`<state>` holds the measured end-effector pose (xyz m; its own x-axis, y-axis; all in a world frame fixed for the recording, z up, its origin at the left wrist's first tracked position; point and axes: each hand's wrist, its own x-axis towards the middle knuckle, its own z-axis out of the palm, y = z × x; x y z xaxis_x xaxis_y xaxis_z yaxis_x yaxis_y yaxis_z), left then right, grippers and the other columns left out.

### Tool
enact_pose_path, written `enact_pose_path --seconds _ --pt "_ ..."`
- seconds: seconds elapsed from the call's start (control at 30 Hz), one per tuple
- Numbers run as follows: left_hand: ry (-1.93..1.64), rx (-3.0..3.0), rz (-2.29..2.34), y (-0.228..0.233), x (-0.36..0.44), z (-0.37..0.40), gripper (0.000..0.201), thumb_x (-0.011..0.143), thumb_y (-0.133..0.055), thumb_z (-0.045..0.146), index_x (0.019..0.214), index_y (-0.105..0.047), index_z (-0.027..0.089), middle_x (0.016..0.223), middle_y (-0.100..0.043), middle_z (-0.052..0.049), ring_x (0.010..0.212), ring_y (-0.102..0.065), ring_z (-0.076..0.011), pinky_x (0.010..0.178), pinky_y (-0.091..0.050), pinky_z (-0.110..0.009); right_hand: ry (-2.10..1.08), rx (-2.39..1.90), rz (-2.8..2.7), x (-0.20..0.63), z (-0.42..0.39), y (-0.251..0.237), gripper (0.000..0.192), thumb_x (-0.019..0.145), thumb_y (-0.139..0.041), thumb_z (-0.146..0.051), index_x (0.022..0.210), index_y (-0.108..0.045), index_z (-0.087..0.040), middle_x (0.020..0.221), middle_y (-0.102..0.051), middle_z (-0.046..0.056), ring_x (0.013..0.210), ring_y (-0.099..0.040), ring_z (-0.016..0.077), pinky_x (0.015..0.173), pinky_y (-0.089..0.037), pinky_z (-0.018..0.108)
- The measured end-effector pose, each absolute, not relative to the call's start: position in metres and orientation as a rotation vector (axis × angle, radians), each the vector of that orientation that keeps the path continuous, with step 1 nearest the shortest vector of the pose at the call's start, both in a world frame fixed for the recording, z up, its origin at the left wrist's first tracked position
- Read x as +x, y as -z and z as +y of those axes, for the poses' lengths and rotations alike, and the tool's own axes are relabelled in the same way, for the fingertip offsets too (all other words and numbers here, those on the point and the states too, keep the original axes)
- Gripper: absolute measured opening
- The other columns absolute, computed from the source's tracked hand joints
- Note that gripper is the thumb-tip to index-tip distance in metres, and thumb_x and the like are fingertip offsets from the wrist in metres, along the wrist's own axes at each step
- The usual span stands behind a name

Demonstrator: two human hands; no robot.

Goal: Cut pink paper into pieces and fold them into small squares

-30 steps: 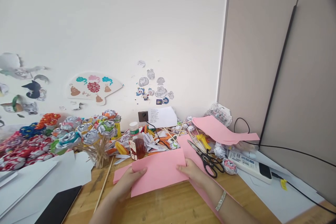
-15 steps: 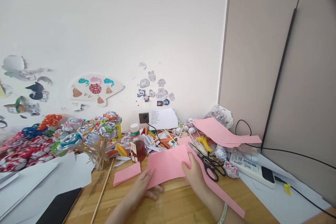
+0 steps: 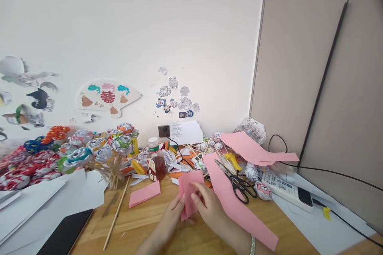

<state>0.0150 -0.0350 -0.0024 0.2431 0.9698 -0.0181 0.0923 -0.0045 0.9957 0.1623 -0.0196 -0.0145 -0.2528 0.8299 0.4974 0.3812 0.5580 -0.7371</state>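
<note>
Since the earlier frame, the pink paper sheet is folded narrower. Left hand and right hand pinch its matte, creased edges above the wooden desk.

Pink sheet = matt paper, smooth, same w/ the long pink strip. Desk is wood, light satin finish w/ visible grain. Scissors: shiny metal blades, glossy black plastic handles. Skewer looks like bare wood. Bottle is clear glossy plastic. Phone is glossy black.
</note>
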Motion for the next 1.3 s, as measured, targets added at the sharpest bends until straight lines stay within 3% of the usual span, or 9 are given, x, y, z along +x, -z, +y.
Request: enact_pose_path --seconds 0.23,0.37,0.5,0.57,0.77,1.07,1.3 --pt "-1.063 1.342 1.126 -0.004 0.016 -0.038 0.044 0.071 -0.048 0.051 0.099 -0.062 0.02 0.114 -0.059 -0.005 0.115 -0.042 -0.0241 0.097 -0.033 -0.033 -0.433 -1.011 -1.979 0.159 -0.018 0.017 0.04 0.076 -0.048 -0.021 0.116 -0.046 -0.021 0.099 -0.06 0.008 0.086 -0.055 0.0216 0.075 -0.043 0.034" --pt "-1.063 1.334 1.072 0.0 0.019 -0.034 0.048 0.067 -0.055 0.051 0.098 -0.061 0.016 0.104 -0.064 -0.007 0.105 -0.05 -0.0262 0.09 -0.041 -0.035 -0.394 -0.973 -2.029 0.159 -0.021 0.017 0.041 0.077 -0.047 -0.021 0.118 -0.046 -0.021 0.102 -0.059 0.009 0.088 -0.054 0.0215 0.076 -0.044 0.034" --pt "-1.018 1.225 0.955 0.006 0.022 -0.034 0.05 0.073 -0.047 0.051 0.104 -0.055 0.013 0.089 -0.068 -0.009 0.086 -0.06 -0.0253 0.071 -0.05 -0.036 -0.334 -1.031 -1.805 0.166 -0.012 0.017 0.029 0.077 -0.046 -0.02 0.105 -0.053 -0.021 0.095 -0.058 0.008 0.087 -0.053 0.0212 0.076 -0.043 0.035" --pt "-0.98 1.192 0.88 0.006 0.022 -0.036 0.048 0.078 -0.043 0.049 0.104 -0.053 0.01 0.08 -0.069 -0.01 0.075 -0.063 -0.0234 0.068 -0.05 -0.036 -0.409 -1.085 -1.57 0.171 -0.004 0.016 0.03 0.074 -0.05 -0.022 0.104 -0.051 -0.019 0.097 -0.056 0.009 0.089 -0.052 0.0222 0.075 -0.043 0.036" --pt "-0.94 1.098 0.738 0.006 0.024 -0.039 0.041 0.079 -0.044 0.046 0.097 -0.052 0.01 0.081 -0.069 -0.012 0.072 -0.064 -0.0211 0.067 -0.05 -0.034 -1.269 -0.847 -1.329 0.174 0.005 0.018 0.031 0.074 -0.054 -0.035 0.097 -0.054 -0.014 0.091 -0.062 0.008 0.082 -0.058 0.0215 0.069 -0.046 0.032" --pt "-1.04 0.974 0.844 0.008 0.036 -0.041 0.047 0.074 -0.047 0.052 0.097 -0.048 0.011 0.064 -0.068 -0.01 0.057 -0.063 -0.0199 0.056 -0.05 -0.031 -1.186 -0.886 -1.27 0.166 0.004 0.027 0.034 0.07 -0.06 -0.032 0.099 -0.054 -0.015 0.092 -0.063 0.008 0.082 -0.059 0.0223 0.067 -0.047 0.032" --pt "-1.065 1.033 0.913 0.006 0.04 -0.043 0.048 0.073 -0.042 0.058 0.082 -0.051 0.012 0.055 -0.065 -0.007 0.051 -0.061 -0.0178 0.053 -0.05 -0.03 -1.137 -0.889 -1.28 0.164 0.003 0.029 0.033 0.071 -0.058 -0.032 0.1 -0.052 -0.016 0.095 -0.062 0.009 0.083 -0.058 0.0226 0.069 -0.047 0.033"
